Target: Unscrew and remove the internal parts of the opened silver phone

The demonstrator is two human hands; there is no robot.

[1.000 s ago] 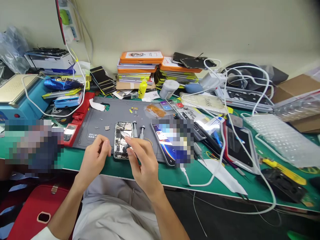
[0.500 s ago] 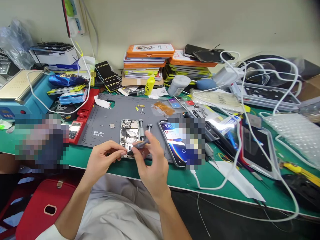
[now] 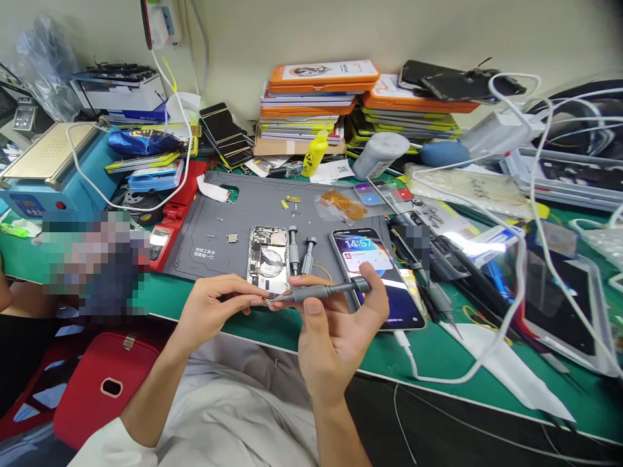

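Note:
My right hand [image 3: 335, 331] is closed round a grey precision screwdriver [image 3: 326, 290], held level with its tip pointing left. My left hand [image 3: 214, 305] pinches its fingertips together right at that tip; whatever it holds there is too small to name. Just beyond both hands an opened phone [image 3: 267, 258] lies face down on a grey work mat [image 3: 253, 207], its insides showing. Two more grey screwdrivers [image 3: 300, 250] lie beside it. To the right lies a phone with a lit screen [image 3: 372, 269] reading 14:57.
Stacks of orange and yellow boxes [image 3: 321, 97] stand against the wall. A blue machine [image 3: 43, 168] sits far left, white cables [image 3: 525, 214] loop across the right side. A red tool holder [image 3: 175, 214] borders the mat. A red bag [image 3: 102, 383] lies below the table edge.
The right hand lifted the screwdriver off the opened phone and turned it level. The left hand came in to pinch at its tip. The view shifted rightward and closer.

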